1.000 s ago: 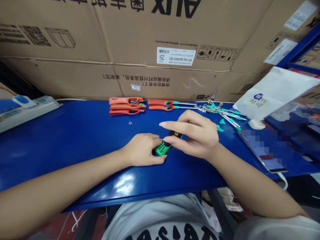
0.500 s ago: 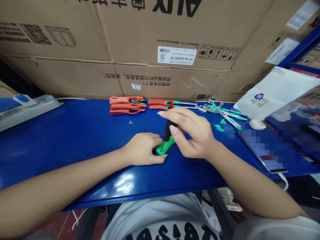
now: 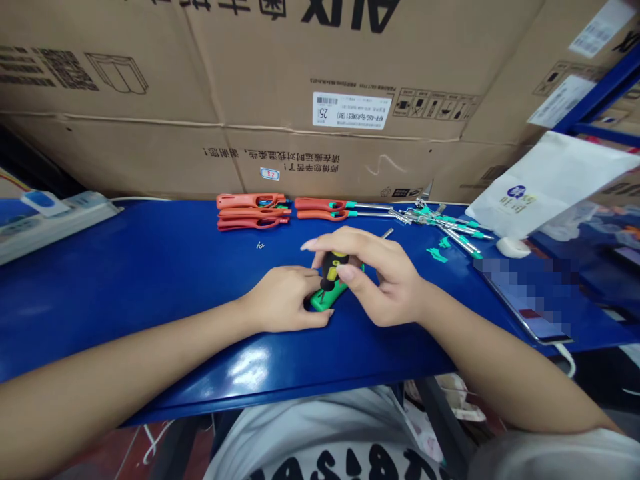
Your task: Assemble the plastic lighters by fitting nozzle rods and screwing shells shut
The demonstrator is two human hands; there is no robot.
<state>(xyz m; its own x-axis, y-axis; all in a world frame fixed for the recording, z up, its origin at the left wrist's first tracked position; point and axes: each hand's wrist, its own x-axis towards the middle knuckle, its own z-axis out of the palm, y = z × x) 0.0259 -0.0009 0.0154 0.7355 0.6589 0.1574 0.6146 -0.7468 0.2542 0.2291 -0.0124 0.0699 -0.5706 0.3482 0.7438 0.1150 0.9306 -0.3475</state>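
Observation:
A green long-necked lighter (image 3: pixel 321 302) lies on the blue table, partly hidden by both hands. Its near end is gripped by my left hand (image 3: pixel 285 299), with the thumb along one side and the fingers curled on the other. My right hand (image 3: pixel 383 277) has a black and yellow screwdriver (image 3: pixel 331 272) between thumb and fingers. The screwdriver stands steeply, its shaft pointing down at the green handle. A metal tube end (image 3: pixel 387 233) shows just beyond my right hand.
Orange-red lighter handles (image 3: pixel 253 212) and two red lighters with metal tubes (image 3: pixel 327 208) lie at the back. Small screws (image 3: pixel 260 246) sit left of centre. Right are metal tubes with green parts (image 3: pixel 457 237) and a phone (image 3: pixel 523 300). A cardboard box (image 3: pixel 280 133) stands behind.
My right hand has shifted slightly, with its fingers turned around the screwdriver handle, whose yellow part now shows. The left hand keeps its place on the lighter.

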